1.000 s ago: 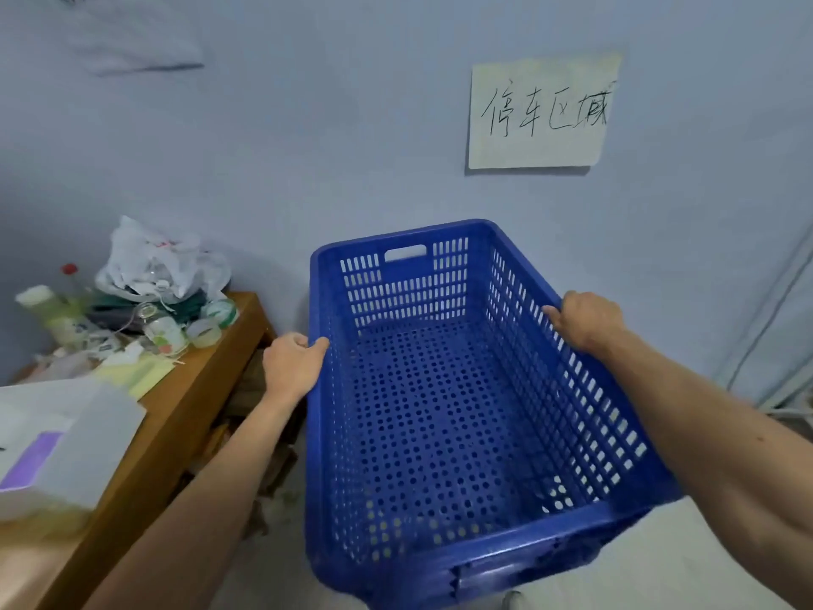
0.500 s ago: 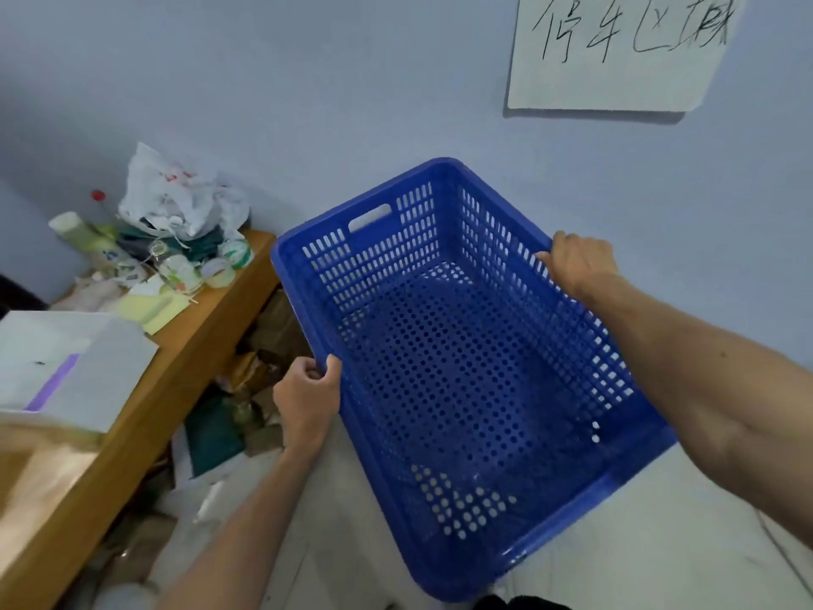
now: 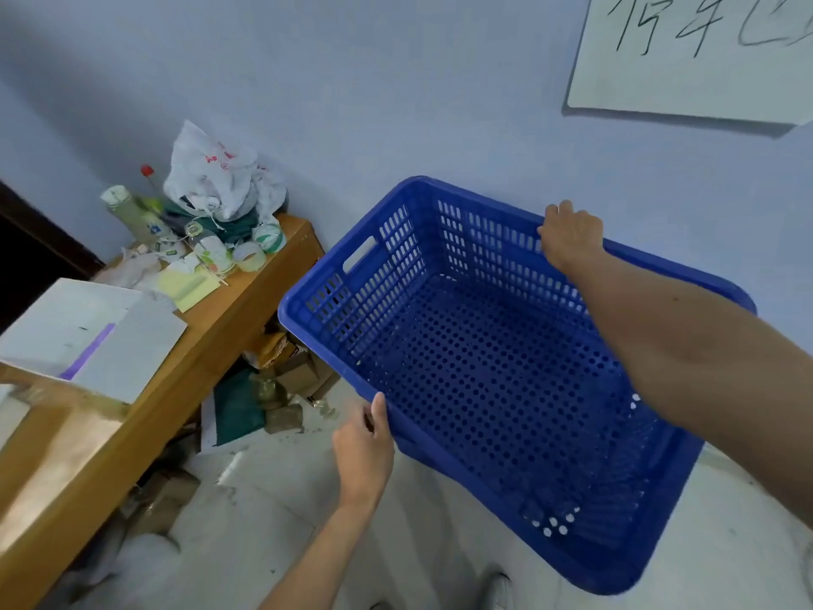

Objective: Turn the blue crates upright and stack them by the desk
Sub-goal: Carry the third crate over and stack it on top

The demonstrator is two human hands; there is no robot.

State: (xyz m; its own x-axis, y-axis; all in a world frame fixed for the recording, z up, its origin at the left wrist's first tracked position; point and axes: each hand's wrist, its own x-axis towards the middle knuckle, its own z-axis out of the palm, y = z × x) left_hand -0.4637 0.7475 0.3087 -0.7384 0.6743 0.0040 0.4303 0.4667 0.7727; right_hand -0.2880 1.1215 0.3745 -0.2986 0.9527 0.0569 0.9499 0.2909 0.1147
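Observation:
A blue perforated crate (image 3: 492, 380) is upright with its open side up, held low near the pale floor and close to the blue wall. My left hand (image 3: 365, 446) grips its near left rim. My right hand (image 3: 572, 235) grips the far rim by the wall. The crate's short end with a handle slot faces the wooden desk (image 3: 206, 345) on the left, a short gap away. Whether the crate touches the floor I cannot tell.
The desk carries a white box (image 3: 92, 336), yellow notes, tape rolls, bottles and a white plastic bag (image 3: 215, 178). Cardboard boxes and dark green items (image 3: 272, 389) lie under the desk's end. A paper sign (image 3: 695, 55) hangs on the wall. Pale floor (image 3: 272, 486) lies below.
The crate has dropped lower and swung so its long side lies along the wall. My left hand has slid back along the near rim toward me. The view has tilted down and left.

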